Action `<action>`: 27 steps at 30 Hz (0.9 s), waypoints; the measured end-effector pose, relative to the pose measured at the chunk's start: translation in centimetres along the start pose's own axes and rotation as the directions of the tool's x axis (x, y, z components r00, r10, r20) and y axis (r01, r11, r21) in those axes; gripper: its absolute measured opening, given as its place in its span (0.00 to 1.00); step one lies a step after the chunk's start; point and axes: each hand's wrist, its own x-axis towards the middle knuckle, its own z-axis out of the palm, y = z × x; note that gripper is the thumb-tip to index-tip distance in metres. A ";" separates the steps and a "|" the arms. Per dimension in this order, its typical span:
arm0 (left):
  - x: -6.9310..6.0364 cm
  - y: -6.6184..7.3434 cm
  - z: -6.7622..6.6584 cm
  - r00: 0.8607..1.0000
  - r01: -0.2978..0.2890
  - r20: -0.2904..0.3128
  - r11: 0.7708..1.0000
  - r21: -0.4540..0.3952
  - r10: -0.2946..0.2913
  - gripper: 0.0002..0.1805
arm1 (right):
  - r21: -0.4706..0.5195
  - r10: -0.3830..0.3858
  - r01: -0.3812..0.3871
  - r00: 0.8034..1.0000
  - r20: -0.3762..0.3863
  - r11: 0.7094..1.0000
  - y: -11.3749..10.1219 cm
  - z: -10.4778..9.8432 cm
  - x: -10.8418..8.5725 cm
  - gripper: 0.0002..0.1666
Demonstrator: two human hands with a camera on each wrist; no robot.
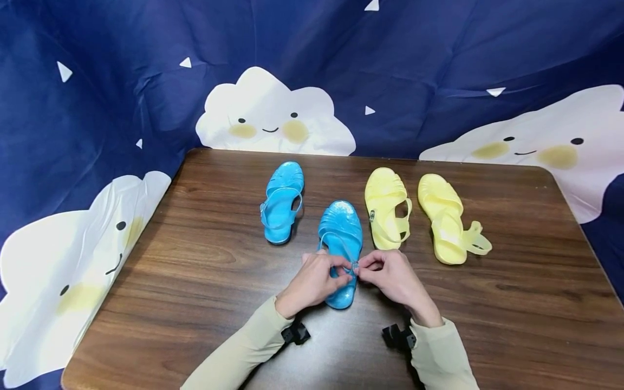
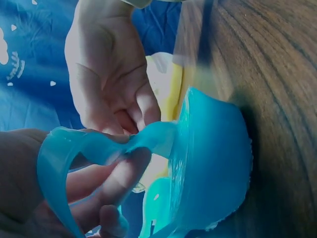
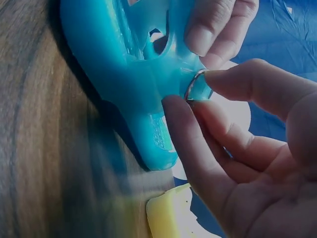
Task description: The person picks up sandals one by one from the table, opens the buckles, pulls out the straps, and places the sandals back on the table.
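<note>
About midway between the side edges of the desk (image 1: 195, 233) sits the nearer blue sandal (image 1: 341, 225); our left hand (image 1: 314, 279) pinches its strap (image 2: 96, 148), likely for steadiness, while our right hand (image 1: 392, 275) pinches its buckle (image 1: 355, 265), fingertips nearly together.

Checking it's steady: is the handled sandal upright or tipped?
Upright: the near blue sandal sits sole-down on the table, insole facing up, while the left hand and right hand grip its strap.
</note>
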 end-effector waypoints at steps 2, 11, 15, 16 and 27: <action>0.0 0.0 0.1 1.000 0.008 -0.001 1.000 -0.007 -0.008 0.07 | -0.016 0.010 -0.010 1.000 -0.009 1.000 0.0 0.1 0.0 0.05; 0.2 -0.1 0.7 1.000 0.026 -0.008 0.999 0.021 -0.026 0.06 | -0.077 0.016 -0.020 0.999 -0.045 0.997 -0.1 0.7 0.2 0.03; 0.2 -0.1 0.8 1.000 0.001 -0.023 0.999 0.043 0.000 0.05 | -0.111 -0.009 0.002 0.998 -0.062 0.994 -0.2 0.8 0.3 0.02; 0.2 -0.1 0.8 1.000 -0.006 -0.027 0.999 0.049 0.007 0.05 | -0.122 -0.017 0.009 0.998 -0.066 0.992 -0.2 0.8 0.3 0.03; -0.1 0.0 0.8 0.997 -0.067 -0.018 0.993 0.093 0.069 0.10 | -0.130 -0.001 -0.001 1.000 -0.017 0.992 -0.3 1.3 0.2 0.06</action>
